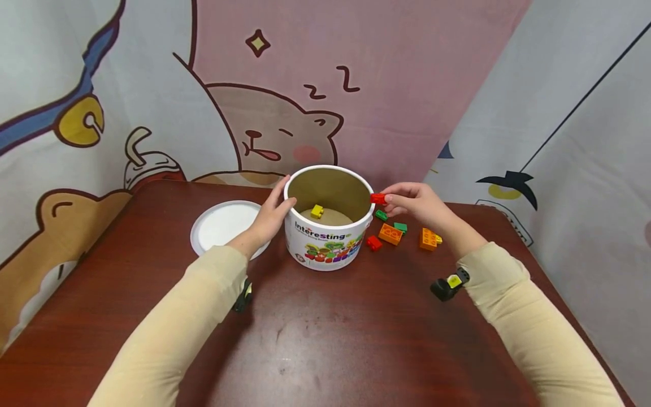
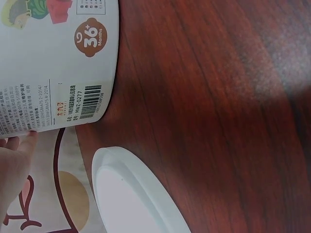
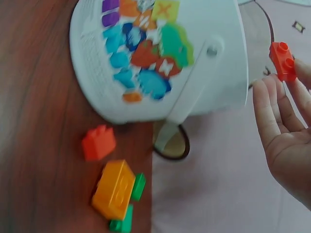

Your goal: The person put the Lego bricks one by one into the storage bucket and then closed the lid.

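Note:
A white bucket (image 1: 325,246) with printed pictures stands upright on the table, its top uncovered. Inside, a yellow toy brick (image 1: 317,211) lies on the bottom. My left hand (image 1: 272,217) holds the bucket's left rim, thumb over the edge and fingers along the outer wall. Just beside the right rim, my right hand (image 1: 414,204) pinches a red toy brick (image 1: 378,198) between thumb and fingertips; the right wrist view shows two studs on this brick (image 3: 283,61). Below that hand, another red brick (image 1: 373,243) and an orange brick (image 1: 390,234) lie on the table.
A round white lid (image 1: 224,223) lies left of the bucket, partly behind the left arm. Green bricks (image 1: 400,228) and a second orange brick (image 1: 428,239), with a yellow piece (image 1: 439,239) behind it, lie to the right. A patterned cloth (image 1: 396,85) hangs behind the brown table (image 1: 325,328).

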`<state>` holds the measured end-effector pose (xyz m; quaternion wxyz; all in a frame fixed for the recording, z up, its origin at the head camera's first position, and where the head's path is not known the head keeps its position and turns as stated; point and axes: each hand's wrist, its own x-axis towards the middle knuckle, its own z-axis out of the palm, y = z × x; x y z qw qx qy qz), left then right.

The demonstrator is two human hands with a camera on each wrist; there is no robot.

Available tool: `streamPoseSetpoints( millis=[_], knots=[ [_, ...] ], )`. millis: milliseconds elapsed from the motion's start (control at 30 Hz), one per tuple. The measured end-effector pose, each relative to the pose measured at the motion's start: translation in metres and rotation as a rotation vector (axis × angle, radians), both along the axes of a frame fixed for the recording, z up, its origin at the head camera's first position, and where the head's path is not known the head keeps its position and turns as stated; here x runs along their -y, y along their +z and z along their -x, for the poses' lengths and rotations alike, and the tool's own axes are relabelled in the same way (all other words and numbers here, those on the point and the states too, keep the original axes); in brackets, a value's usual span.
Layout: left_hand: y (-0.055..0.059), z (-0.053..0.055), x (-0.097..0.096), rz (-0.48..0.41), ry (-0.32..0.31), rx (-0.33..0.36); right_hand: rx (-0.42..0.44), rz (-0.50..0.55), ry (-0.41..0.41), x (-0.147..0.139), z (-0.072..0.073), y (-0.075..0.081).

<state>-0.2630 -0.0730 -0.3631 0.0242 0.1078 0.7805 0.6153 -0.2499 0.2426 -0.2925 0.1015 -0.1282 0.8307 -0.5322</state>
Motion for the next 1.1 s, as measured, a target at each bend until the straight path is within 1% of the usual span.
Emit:
streamPoseSetpoints(
  millis=[133, 267, 367, 467, 567, 667, 767, 800, 900, 967, 1033, 1100],
  knots=[
    [-0.001, 0.0, 0.0, -0.027, -0.006, 0.0, 0.006, 0.008, 0.03, 0.021, 0.006, 0.003],
    [-0.002, 0.001, -0.001, -0.024, -0.002, 0.004, 0.017, -0.002, 0.027, 0.036, 0.011, 0.005],
    [-0.001, 0.001, -0.001, -0.014, 0.002, 0.002, 0.009, -0.004, 0.008, 0.039, 0.012, 0.007],
    [0.0, 0.001, -0.001, 0.004, 0.006, -0.006, -0.001, 0.017, -0.008, 0.035, 0.012, 0.008],
    [0.003, 0.0, 0.001, 0.046, 0.011, -0.016, -0.017, 0.044, -0.033, 0.023, 0.011, 0.007],
    [0.006, 0.001, 0.003, 0.117, 0.019, -0.051, -0.029, 0.062, -0.07, 0.005, 0.01, 0.004],
    [0.009, 0.002, 0.004, 0.188, 0.022, -0.108, -0.017, 0.028, -0.11, -0.017, 0.007, -0.003],
    [0.01, 0.002, 0.004, 0.199, 0.02, -0.122, -0.004, 0.009, -0.122, -0.025, 0.005, -0.006],
    [0.011, 0.002, 0.004, 0.202, 0.011, -0.132, 0.037, -0.053, -0.152, -0.049, 0.002, -0.021],
    [0.01, 0.002, 0.003, 0.18, 0.015, -0.123, 0.055, -0.097, -0.178, -0.064, 0.0, -0.033],
    [0.009, 0.002, 0.002, 0.166, 0.021, -0.111, 0.06, -0.129, -0.199, -0.079, -0.001, -0.045],
    [0.008, 0.002, 0.001, 0.157, 0.029, -0.107, 0.052, -0.186, -0.219, -0.093, 0.0, -0.058]
  ],
)
